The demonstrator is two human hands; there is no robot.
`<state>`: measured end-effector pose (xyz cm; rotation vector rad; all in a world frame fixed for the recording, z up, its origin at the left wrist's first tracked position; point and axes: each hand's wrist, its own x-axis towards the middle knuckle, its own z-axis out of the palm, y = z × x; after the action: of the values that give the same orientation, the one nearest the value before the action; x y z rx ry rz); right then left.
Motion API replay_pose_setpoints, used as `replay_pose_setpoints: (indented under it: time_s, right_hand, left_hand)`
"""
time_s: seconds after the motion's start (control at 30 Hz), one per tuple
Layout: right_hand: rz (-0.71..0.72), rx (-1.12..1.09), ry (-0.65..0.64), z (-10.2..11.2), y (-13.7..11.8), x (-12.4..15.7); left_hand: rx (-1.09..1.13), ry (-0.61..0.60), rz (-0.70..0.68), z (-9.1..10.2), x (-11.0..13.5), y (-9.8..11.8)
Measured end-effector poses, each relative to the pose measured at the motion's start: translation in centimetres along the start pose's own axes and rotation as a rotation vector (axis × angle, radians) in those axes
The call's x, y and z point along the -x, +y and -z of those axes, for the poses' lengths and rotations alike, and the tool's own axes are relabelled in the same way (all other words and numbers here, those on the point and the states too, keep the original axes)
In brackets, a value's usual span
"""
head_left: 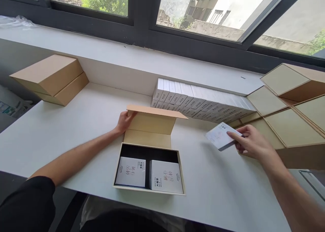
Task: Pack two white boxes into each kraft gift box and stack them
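Note:
In front of me on the white table lies an open gift box (181, 177) with a black lining. Two white tea boxes sit side by side in it, a left one (132, 172) and a right one (166, 176). My left hand (124, 122) grips the raised lid (152, 122) at its left edge, the fingers partly hidden behind it. Out to the right, my right hand (250, 140) pinches another white tea box (222, 135) by its right end, holding it above the table.
Stacked white tea boxes (198, 98) line the back of the table. Cream gift boxes (291, 123) are piled at the right. Two closed tan boxes (54, 78) stand stacked at the back left. A window ledge (114, 52) runs behind.

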<state>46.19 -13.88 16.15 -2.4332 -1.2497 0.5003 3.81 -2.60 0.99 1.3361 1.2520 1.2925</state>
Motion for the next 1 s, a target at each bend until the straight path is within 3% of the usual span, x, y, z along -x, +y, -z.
replay_pose_setpoints:
  time_s: [0.07, 0.13, 0.27, 0.4, 0.57, 0.7, 0.87, 1.0]
  right_hand:
    - [0.067, -0.351, 0.019, -0.8, -1.5, 3.2]
    - [0.214, -0.561, -0.044, -2.2, -3.6, 7.0]
    - [0.468, -0.426, -0.362, -6.4, -8.0, 14.4]
    - [0.678, -0.261, -0.381, -10.6, -10.3, 18.5]
    - [0.875, 0.116, -0.447, -14.0, -10.4, 19.8]
    - [1.112, 0.433, -0.441, -14.9, -10.4, 20.0]
    - [1.247, 0.249, -0.183, -15.1, -11.8, 19.2]
    - [1.325, 0.225, -0.312, -16.7, -12.4, 18.9]
  left_hand:
    - [0.003, 0.004, -0.006, 0.1, -0.1, -0.1]
    - [0.007, 0.014, -0.007, 0.2, -0.1, -0.1]
    - [0.016, 0.014, 0.01, 0.3, -0.2, -0.1]
    - [0.015, 0.015, -0.006, 0.3, -0.2, 0.0]
    - [0.024, 0.013, -0.039, 0.3, -0.1, 0.2]
    - [0.034, -0.002, -0.039, 0.3, -0.1, 0.3]
    - [0.034, -0.005, -0.019, 0.3, -0.2, 0.0]
    - [0.031, 0.008, -0.021, 0.2, -0.2, -0.1]
